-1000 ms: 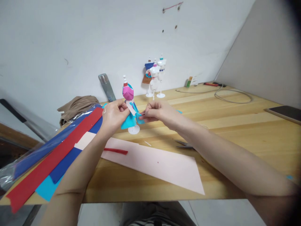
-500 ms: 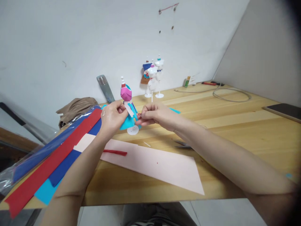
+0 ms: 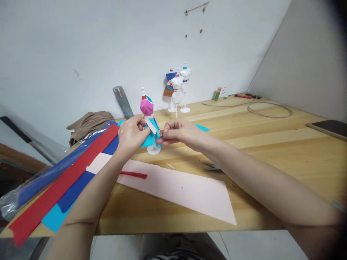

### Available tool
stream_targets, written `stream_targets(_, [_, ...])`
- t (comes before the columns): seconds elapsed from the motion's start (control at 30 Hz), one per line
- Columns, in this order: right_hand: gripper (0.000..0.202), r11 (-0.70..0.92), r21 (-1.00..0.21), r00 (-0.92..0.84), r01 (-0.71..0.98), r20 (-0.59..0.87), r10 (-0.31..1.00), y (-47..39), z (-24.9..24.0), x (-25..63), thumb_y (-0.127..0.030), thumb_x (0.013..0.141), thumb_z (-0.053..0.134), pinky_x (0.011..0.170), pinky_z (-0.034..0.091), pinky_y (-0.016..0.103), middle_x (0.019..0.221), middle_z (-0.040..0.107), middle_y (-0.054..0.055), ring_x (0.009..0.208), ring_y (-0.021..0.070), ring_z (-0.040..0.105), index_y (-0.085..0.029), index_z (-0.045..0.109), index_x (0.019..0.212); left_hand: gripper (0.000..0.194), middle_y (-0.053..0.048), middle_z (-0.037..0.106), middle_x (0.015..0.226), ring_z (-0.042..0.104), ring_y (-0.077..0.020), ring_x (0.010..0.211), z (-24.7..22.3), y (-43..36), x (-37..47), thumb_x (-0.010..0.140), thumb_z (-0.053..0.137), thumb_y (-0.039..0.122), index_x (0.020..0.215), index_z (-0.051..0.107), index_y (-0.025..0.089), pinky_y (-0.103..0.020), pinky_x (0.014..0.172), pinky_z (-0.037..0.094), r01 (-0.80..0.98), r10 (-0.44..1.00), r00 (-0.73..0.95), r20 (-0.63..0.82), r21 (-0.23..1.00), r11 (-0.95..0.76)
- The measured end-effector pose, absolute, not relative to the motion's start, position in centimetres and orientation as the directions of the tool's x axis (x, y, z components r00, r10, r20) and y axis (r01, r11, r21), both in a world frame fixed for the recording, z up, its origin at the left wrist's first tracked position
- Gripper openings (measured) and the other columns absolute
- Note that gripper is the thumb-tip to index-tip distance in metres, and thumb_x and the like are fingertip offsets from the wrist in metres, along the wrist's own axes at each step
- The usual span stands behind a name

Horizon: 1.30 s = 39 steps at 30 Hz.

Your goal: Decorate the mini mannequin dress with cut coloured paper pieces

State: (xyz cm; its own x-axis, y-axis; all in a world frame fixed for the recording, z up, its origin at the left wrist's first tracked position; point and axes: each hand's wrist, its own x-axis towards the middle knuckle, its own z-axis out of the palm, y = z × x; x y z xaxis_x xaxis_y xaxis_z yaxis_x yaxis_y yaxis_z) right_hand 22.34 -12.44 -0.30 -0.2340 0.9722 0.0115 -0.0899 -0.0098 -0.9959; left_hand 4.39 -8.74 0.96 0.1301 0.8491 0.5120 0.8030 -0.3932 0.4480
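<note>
Both hands are working on the small mannequin [image 3: 149, 122], which is standing upright on its white round base on the wooden table [image 3: 271, 144]. Left hand [image 3: 130, 134] is pinching the pale paper strip [image 3: 151, 125] against the mannequin's left side. Right hand [image 3: 177, 132] is closing fingertips on a small red bit at the turquoise skirt, right of the mannequin. Pink sheet [image 3: 184, 187] is lying flat in front of the mannequin, with a red strip [image 3: 134, 175] on it. Scissors [image 3: 213, 166] are lying right of the mannequin, partly hidden under the right forearm. More dressed mannequins [image 3: 177, 88] are standing behind it.
</note>
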Motion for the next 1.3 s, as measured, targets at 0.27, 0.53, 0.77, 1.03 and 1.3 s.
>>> stream_targets(0.27, [0.021,0.022,-0.997,-0.267,-0.071,0.04,0.963,-12.3,-0.9,22.5,-0.01,0.07,0.07,0.072,0.06,0.026,0.064,0.069,0.002,0.079,0.0195,0.075,-0.018,0.057,0.056,0.013,0.004,0.054,0.062,0.048,-0.0136,0.06,0.6,-8.9,4.6,0.072,0.063,0.029,0.07,0.054,0.021,-0.028,0.061,0.034,0.81,0.819,0.133,0.559,0.415,-0.415])
stream_targets(0.53, [0.024,-0.007,-0.995,-0.265,-0.097,0.019,0.964,-12.5,-1.0,21.9,-0.01,0.066,0.076,0.077,0.062,0.031,0.064,0.068,0.001,0.078,0.0209,0.076,-0.018,0.057,0.055,0.01,0.004,0.054,0.062,0.05,-0.0131,0.06,0.3,-8.4,4.6,0.071,0.064,0.02,0.07,0.054,0.02,-0.027,0.061,0.036,0.751,0.827,0.091,0.555,0.507,-0.422])
stream_targets(0.77, [0.021,-0.002,-0.995,-0.287,-0.097,0.026,0.958,-12.3,-1.5,22.0,-0.013,0.064,0.078,0.079,0.061,0.029,0.064,0.07,0.002,0.083,0.0215,0.077,-0.018,0.058,0.056,0.019,0.006,0.05,0.059,0.049,-0.0119,0.058,0.0,-8.1,4.3,0.072,0.07,0.025,0.068,0.053,0.02,-0.026,0.058,0.036,0.688,0.838,0.051,0.543,0.59,-0.424])
stream_targets(1.03, [0.021,0.021,-0.995,-0.28,-0.095,0.047,0.959,-12.1,-1.9,22.1,-0.021,0.061,0.08,0.077,0.061,0.029,0.068,0.072,0.003,0.082,0.0219,0.077,-0.018,0.06,0.057,0.021,0.001,0.064,0.078,0.059,-0.0164,0.073,0.0,-7.9,4.2,0.072,0.075,0.027,0.084,0.059,0.021,-0.029,0.066,0.041,0.717,0.861,0.024,0.508,0.591,-0.369])
stream_targets(1.3, [0.019,0.034,-0.994,-0.336,0.102,-0.002,0.942,-12.9,-0.3,22.7,-0.024,0.063,0.077,0.046,0.048,0.023,0.062,0.07,0.004,0.06,0.0175,0.07,-0.021,0.059,0.057,0.035,-0.007,0.071,0.12,0.064,-0.0254,0.105,-0.6,-7.2,3.8,0.078,0.072,0.032,0.111,0.068,0.021,-0.039,0.093,0.049,0.69,0.842,0.098,0.53,0.573,-0.441])
